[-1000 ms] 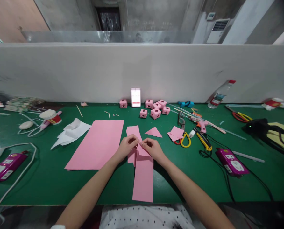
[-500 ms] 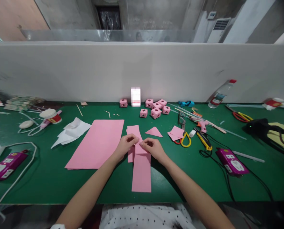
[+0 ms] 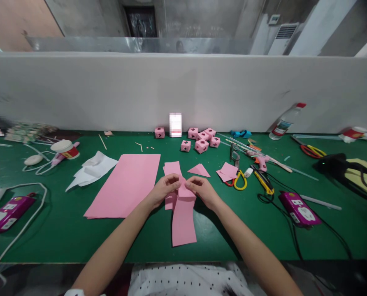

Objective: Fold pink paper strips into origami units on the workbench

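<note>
Between my two hands is a long strip of pink paper, its far end folded over toward me. My left hand pinches the fold's left edge, and my right hand pinches the right edge. The strip's near end curves a little above the green table. Under and behind it lies another pink paper piece, partly covered by the strip and my left fingers. A stack of large pink sheets rests left of my left hand. Beyond my right hand lie a pink paper triangle and small pink squares.
Several pink folded paper cubes sit near the white partition. On the right are scissors, a yellow cutter, a glue gun, a bottle and a purple power strip. Crumpled white paper lies left.
The folded strip has lifted slightly, and its near end now bends and has shifted a little right. Both hands keep their pinch and have barely moved.
</note>
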A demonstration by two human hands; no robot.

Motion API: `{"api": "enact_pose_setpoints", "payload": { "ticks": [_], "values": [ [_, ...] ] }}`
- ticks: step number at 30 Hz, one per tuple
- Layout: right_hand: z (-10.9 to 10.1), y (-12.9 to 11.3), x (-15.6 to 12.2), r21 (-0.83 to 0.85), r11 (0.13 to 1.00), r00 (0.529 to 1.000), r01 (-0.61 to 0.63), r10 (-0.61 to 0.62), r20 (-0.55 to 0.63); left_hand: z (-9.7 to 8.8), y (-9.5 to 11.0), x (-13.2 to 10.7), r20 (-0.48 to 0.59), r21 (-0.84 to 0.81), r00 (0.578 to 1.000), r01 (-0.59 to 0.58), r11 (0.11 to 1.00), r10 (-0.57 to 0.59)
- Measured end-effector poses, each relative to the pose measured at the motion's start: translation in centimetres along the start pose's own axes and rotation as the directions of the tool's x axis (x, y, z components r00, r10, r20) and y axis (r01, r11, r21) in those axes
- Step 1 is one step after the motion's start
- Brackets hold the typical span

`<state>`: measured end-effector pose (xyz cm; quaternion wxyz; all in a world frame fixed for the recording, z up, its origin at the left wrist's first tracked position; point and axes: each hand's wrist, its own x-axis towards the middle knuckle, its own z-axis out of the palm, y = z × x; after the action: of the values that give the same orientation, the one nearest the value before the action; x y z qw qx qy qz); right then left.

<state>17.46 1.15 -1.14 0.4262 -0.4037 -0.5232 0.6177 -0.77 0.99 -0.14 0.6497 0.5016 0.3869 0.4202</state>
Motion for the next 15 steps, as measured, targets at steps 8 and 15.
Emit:
{"api": "enact_pose_setpoints", "payload": {
  "ticks": [8, 15],
  "values": [
    [0.16, 0.19, 0.14, -0.099, 0.995, 1.0, -0.001, -0.002, -0.03, -0.48, 0.5, 0.22, -0.117, 0.262, 0.99, -0.043, 0.964, 0.076],
    [0.34, 0.48, 0.19, -0.107, 0.994, 0.998, -0.008, 0.001, -0.063, -0.84, 0.21, 0.42, -0.132, 0.271, 0.988, -0.036, 0.962, 0.075]
  ]
}}
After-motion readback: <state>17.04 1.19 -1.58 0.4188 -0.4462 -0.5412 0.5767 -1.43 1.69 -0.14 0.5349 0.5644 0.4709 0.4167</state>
